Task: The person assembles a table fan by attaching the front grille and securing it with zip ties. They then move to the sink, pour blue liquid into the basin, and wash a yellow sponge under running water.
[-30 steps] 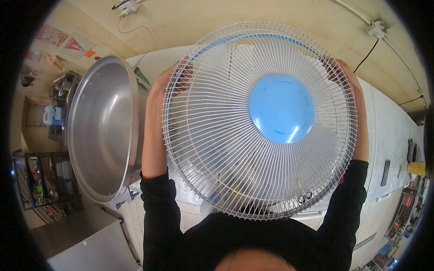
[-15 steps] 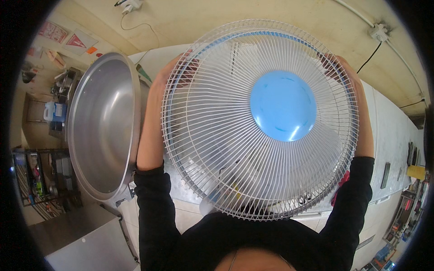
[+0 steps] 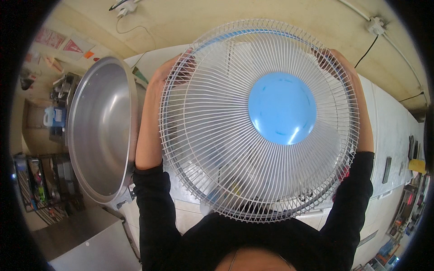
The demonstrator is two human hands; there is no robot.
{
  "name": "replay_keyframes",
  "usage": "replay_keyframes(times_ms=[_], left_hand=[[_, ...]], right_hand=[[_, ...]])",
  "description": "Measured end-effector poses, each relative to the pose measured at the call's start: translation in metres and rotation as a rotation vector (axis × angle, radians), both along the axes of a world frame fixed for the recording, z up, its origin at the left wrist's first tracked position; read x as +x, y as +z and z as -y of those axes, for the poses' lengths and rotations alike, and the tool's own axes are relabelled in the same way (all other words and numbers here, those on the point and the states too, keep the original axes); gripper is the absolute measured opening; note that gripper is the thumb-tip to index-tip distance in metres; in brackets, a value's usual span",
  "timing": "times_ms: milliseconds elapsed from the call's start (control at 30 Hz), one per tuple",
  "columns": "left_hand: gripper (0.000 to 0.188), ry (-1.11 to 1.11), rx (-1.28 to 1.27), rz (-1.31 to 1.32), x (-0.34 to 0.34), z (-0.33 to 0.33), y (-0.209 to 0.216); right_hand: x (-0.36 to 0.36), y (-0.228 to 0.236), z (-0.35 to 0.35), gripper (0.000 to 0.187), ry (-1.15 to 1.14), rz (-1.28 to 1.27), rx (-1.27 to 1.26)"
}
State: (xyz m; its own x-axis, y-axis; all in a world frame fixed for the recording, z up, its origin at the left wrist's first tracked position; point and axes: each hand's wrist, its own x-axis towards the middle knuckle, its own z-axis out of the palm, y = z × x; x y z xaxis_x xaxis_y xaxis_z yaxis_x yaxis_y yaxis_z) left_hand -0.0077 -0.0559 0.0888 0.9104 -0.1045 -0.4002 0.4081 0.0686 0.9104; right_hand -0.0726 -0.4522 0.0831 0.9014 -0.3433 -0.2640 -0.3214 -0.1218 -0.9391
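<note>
A round fan (image 3: 282, 108) with a pale wire guard and a light blue centre cap fills the middle of the view. Translucent blades and a blue band near the top rim show through the wires. My left hand (image 3: 181, 70) grips the guard's upper left edge, its fingers partly seen through the wires. At the upper right edge, my right hand (image 3: 329, 61) is curled round the rim, also partly behind the guard. Both forearms reach around the fan's sides, which stands or hangs close to my chest; its base is hidden.
A large metal bowl (image 3: 106, 131) stands on edge against my left forearm. Under the fan runs a white worktop (image 3: 389, 117), with a dark bar-shaped object (image 3: 387, 170) on it at the right. Behind is a cream wall (image 3: 190, 22) with sockets and cables. A metal cabinet (image 3: 97, 246) sits lower left.
The fan has tilted very slightly and sits a touch further left, with its lower edge a little lower. Both hands keep their places on the rim.
</note>
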Motion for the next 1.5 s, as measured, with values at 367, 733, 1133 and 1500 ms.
replay_keyframes(times_ms=[367, 733, 1133, 1500], left_hand=[[0.03, -0.103, 0.213, -0.031, 0.021, -0.007, -0.012], [0.034, -0.165, 0.41, 0.126, 0.033, -0.01, -0.021], [0.031, -0.243, 0.257, 0.243, 0.042, -0.005, -0.024], [0.023, -0.316, 0.212, 0.332, 0.057, -0.002, -0.031]], right_hand=[[0.013, -0.022, 0.022, 0.047, 0.035, 0.017, -0.146], [0.033, -0.022, 0.014, 0.061, 0.076, -0.042, -0.202], [0.056, 0.003, 0.007, 0.059, 0.472, -0.085, -0.197], [0.063, -0.016, 0.013, 0.036, 0.383, 0.127, -0.205]])
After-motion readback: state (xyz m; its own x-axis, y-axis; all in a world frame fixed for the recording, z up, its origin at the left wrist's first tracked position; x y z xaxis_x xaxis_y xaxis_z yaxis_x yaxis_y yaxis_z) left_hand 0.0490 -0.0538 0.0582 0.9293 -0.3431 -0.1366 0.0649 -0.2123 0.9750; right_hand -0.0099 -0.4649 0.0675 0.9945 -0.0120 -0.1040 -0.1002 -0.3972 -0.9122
